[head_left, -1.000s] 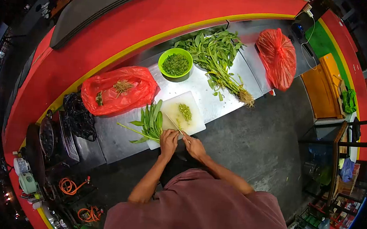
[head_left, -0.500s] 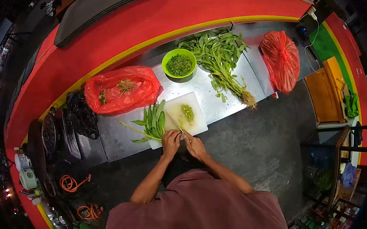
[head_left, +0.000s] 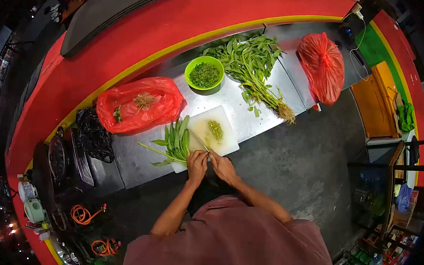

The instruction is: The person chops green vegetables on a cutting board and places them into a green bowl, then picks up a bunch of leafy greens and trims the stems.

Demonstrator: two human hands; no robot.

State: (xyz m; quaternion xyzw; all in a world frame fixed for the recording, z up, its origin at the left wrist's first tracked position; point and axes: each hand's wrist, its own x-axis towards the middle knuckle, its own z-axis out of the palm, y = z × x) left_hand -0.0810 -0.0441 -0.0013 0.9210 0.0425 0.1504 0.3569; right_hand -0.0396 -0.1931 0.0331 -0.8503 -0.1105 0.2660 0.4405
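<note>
Both hands have barely moved: the left hand [head_left: 197, 162] curls down on the greens [head_left: 175, 142] by the board [head_left: 227, 142], the right hand [head_left: 223, 166] grips the knife [head_left: 201, 142], mid-chop I think, and the next cut needs fingers tucked back.

Grey steel bench [head_left: 130, 161] carries:
- round green plastic bowl [head_left: 204, 72] of chopped greens, at the back
- large loose bunch of rooted leafy stalks [head_left: 252, 66], just right of the bowl
- open red plastic bag [head_left: 134, 104] holding scraps, left
- knotted red plastic bag [head_left: 322, 66], far right
- crumpled black plastic bag [head_left: 92, 135], far left
</note>
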